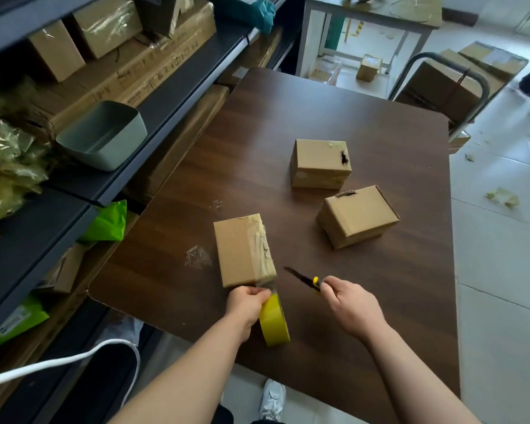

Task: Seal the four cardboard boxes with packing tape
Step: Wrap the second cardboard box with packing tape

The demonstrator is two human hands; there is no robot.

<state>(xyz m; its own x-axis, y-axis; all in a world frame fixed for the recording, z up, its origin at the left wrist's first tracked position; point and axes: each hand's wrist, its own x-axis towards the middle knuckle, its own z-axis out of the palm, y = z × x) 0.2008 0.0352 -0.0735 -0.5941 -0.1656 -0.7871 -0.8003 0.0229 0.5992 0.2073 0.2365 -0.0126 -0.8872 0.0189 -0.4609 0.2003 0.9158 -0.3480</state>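
Near box [242, 250]: it lies flat on the near-left part of the surface [380, 301], just ahead of our left hand. We see a wrinkled strip [265, 246] of clear tape along its right edge.
Hard to make out: the strip runs off the box's near right corner toward the roll [274, 319]. That stretch is thin and glossy, and we lose it where it meets the fingers.
Hidden: the roll's core and left face sit behind our left hand. Most of the knife's handle is buried in our right palm.
Left hand [247, 302]: its fingers curl over the top of the yellow roll, knuckles up. The roll stands on edge beneath it, and the forearm comes in from the lower frame edge.
Right hand [352, 304]: it grips the knife [303, 280], with only the yellow handle tip and dark blade showing. The blade points up and left, its tip just beside the near box's corner. We cannot tell whether it touches the tape.
Far box [318, 163]: it sits mid-surface, well apart from the near box, with a dark smear on its top.
Right box [357, 220]: it is turned at an angle, near the far box but apart from it.
Scrap [198, 257]: a crumpled clear scrap lies on the surface left of the near box.
Shelf [172, 108]: it stands at our left, holding cartons and a grey-green bin [104, 136].
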